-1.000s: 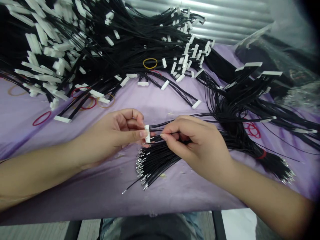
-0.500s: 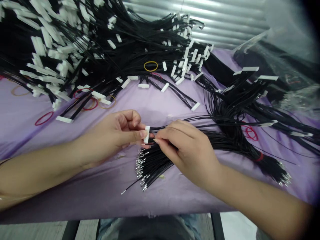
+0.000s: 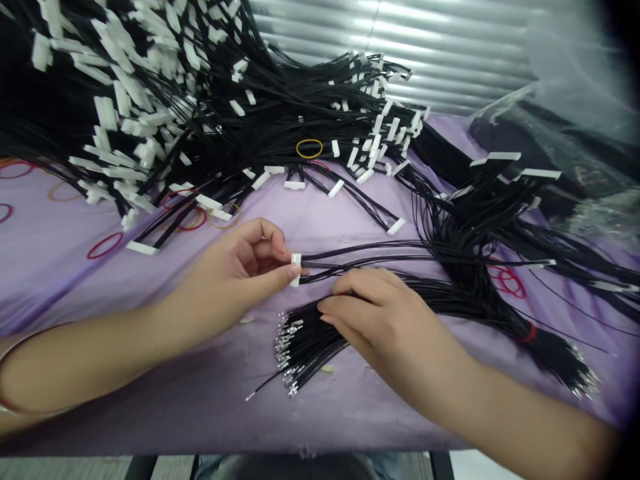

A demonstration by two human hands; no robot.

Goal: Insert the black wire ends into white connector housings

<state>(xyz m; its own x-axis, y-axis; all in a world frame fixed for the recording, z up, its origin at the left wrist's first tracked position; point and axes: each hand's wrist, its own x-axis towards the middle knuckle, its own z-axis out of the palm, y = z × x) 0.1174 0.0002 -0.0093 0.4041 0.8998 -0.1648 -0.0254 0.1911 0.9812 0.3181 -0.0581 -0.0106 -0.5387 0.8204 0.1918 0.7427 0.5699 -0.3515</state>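
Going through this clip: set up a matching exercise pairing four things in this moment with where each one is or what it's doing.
Things:
1. Left hand
2. Right hand
3. Yellow rubber band
4. Red rubber band

Places or states:
A. Lying on the black wire heap
B. Lying on the purple cloth
C. Pinching a white connector
D. Resting on a bundle of black wires

Pairs: 1-C, 2-D, 3-A, 4-B

A table under a lilac cloth (image 3: pixel 310 220) carries heaps of black wire harnesses (image 3: pixel 280 127), loose rubber bands (image 3: pixel 105 245) and a plastic bag (image 3: pixel 550 133).
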